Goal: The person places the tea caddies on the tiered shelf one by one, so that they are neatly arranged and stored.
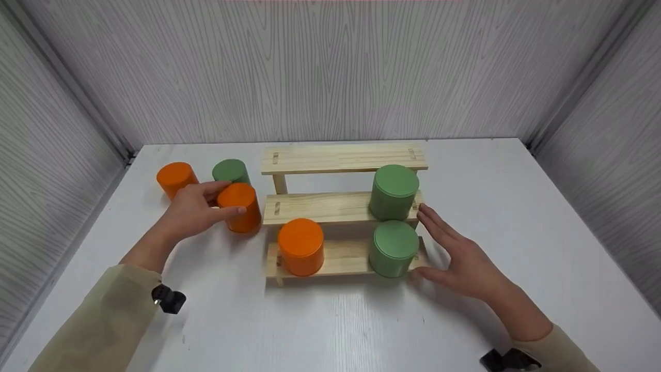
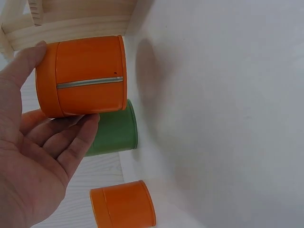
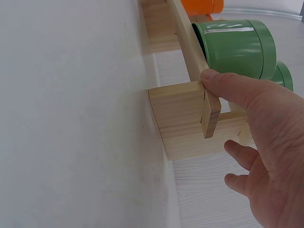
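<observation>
My left hand (image 1: 193, 209) pinches an orange canister (image 1: 241, 209) between thumb and fingers, left of the wooden rack. In the left wrist view a shadow lies apart from the base of this orange canister (image 2: 90, 78), which appears slightly raised off the table. My right hand (image 1: 462, 258) is spread at the rack's right end. There its thumb (image 3: 228, 85) touches the end of the lowest shelf (image 3: 190, 47), close to a green canister (image 3: 237, 47). The rack's lowest step carries an orange canister (image 1: 301, 247) on the left and a green canister (image 1: 394, 249) on the right.
Another green canister (image 1: 394, 192) stands on the middle step's right end. The top step (image 1: 343, 157) bears nothing. Behind my left hand, a green canister (image 1: 231, 171) and an orange canister (image 1: 175, 178) stand on the white table (image 1: 330, 330). Grey panels enclose the table's back and sides.
</observation>
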### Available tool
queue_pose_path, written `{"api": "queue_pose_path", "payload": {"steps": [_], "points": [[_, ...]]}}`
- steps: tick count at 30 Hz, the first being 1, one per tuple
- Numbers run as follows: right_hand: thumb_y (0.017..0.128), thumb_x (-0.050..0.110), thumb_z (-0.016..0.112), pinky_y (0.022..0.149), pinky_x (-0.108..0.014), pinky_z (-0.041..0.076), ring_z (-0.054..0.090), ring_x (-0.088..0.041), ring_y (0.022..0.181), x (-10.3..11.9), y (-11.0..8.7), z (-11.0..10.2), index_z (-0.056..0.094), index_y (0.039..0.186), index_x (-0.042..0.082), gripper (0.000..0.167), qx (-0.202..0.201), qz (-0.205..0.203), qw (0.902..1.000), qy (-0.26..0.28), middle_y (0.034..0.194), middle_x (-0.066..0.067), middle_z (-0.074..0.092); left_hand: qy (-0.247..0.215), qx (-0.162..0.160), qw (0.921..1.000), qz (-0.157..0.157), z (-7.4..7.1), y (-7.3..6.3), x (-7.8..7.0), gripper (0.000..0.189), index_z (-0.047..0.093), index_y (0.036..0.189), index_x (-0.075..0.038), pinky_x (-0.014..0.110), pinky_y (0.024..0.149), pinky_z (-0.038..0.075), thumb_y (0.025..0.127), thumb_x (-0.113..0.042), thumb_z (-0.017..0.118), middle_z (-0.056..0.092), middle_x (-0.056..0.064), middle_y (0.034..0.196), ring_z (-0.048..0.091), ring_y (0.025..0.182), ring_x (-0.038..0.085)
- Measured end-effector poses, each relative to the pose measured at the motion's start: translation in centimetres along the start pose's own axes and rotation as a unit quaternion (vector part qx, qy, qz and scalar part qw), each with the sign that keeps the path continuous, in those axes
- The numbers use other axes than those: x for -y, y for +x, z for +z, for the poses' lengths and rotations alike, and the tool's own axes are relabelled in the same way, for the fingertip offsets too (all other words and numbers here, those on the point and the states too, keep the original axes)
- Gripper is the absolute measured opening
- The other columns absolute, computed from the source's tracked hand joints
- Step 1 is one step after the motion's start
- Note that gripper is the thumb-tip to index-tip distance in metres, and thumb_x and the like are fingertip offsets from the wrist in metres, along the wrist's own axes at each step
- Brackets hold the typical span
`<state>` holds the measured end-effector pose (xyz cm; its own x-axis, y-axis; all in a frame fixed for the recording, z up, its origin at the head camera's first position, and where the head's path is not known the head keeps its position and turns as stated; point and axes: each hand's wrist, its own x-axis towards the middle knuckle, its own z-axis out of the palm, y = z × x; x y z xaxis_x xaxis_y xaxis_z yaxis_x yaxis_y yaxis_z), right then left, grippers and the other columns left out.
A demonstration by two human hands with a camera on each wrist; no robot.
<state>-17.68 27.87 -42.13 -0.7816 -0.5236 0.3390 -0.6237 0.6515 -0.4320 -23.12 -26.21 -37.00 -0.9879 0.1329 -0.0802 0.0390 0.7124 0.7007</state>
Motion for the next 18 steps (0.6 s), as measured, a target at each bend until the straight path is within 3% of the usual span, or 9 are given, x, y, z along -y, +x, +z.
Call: {"api": "queue_pose_path", "payload": {"steps": [9, 15, 18], "points": [[0.083, 0.021, 0.094, 0.112, -0.049, 0.048, 0.035, -0.021, 0.155, -0.1, 0.0, 0.0, 0.023, 0.171, 0.023, 0.114, 0.000, 0.000, 1.0000, 0.000, 0.176, 0.007, 0.020, 0.011, -0.024, 0.9991, 0.032, -2.2, -1.5, -0.8, 0.097, 0.048, 0.158, -0.001, 0.051, 0.103, 0.057, 0.089, -0.059, 0.082, 0.064, 0.020, 0.143, 0.066, 0.126, 0.035], [0.082, 0.022, 0.095, 0.112, -0.049, 0.049, 0.035, -0.020, 0.155, 0.0, 0.0, 0.1, 0.024, 0.171, 0.021, 0.114, -0.001, 0.000, 1.0000, -0.001, 0.176, 0.007, 0.021, 0.020, -0.035, 0.9980, 0.049, -3.8, -2.9, -1.6, 0.092, 0.051, 0.157, -0.001, 0.018, 0.087, 0.055, 0.090, -0.056, 0.082, 0.066, 0.018, 0.139, 0.068, 0.122, 0.033], [0.083, 0.022, 0.094, 0.110, -0.049, 0.050, 0.037, -0.021, 0.154, 0.0, 0.0, 0.1, 0.023, 0.171, 0.021, 0.113, 0.004, 0.005, 1.0000, -0.005, 0.176, 0.008, 0.020, 0.019, -0.039, 0.9979, 0.049, -4.5, -3.5, -2.2, 0.090, 0.051, 0.157, -0.003, 0.012, 0.083, 0.051, 0.090, -0.054, 0.083, 0.064, 0.016, 0.140, 0.067, 0.124, 0.033]]}}
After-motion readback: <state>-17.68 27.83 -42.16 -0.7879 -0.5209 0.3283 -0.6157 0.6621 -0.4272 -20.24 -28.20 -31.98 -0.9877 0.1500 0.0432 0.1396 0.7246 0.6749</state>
